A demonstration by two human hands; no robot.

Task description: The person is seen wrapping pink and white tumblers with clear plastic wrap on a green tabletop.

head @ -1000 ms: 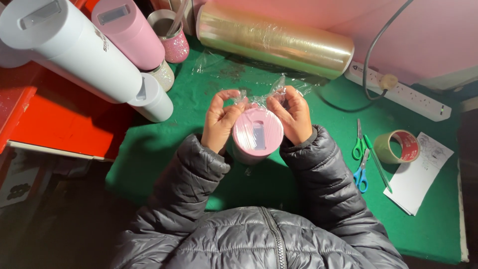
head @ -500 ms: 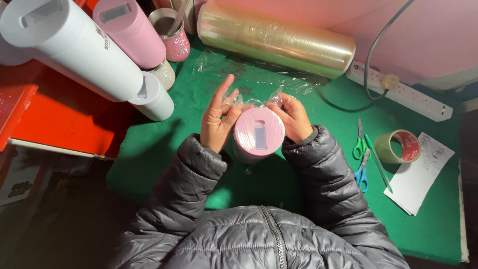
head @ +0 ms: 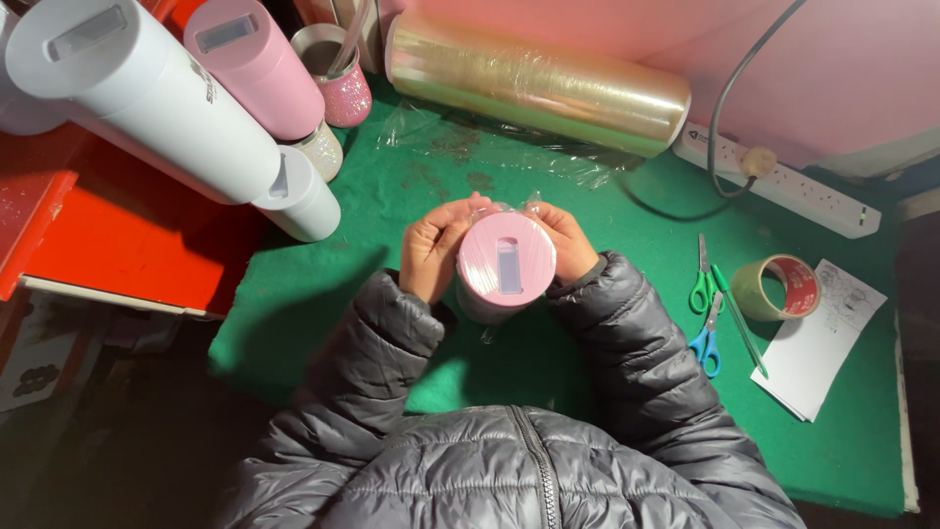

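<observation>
A pink tumbler point(head: 505, 261) with a slotted lid stands upright on the green mat point(head: 411, 176), wrapped in clear plastic film. My left hand point(head: 436, 245) grips its left side, fingers curled against the top edge. My right hand point(head: 563, 240) grips its right side and presses bunched film point(head: 517, 204) down behind the lid. Both sleeves are dark grey and quilted.
A large roll of clear film point(head: 539, 83) lies at the back. White point(head: 147, 93) and pink point(head: 257, 64) tumblers and a glitter cup point(head: 338, 73) stand at left. Green scissors point(head: 703, 279), blue scissors point(head: 707, 338), tape roll point(head: 778, 287), paper point(head: 822, 343) and power strip point(head: 783, 181) lie right.
Both hands have come down from the raised film and closed against the tumbler's sides. The loose film that stood up behind the lid is now pressed flat.
</observation>
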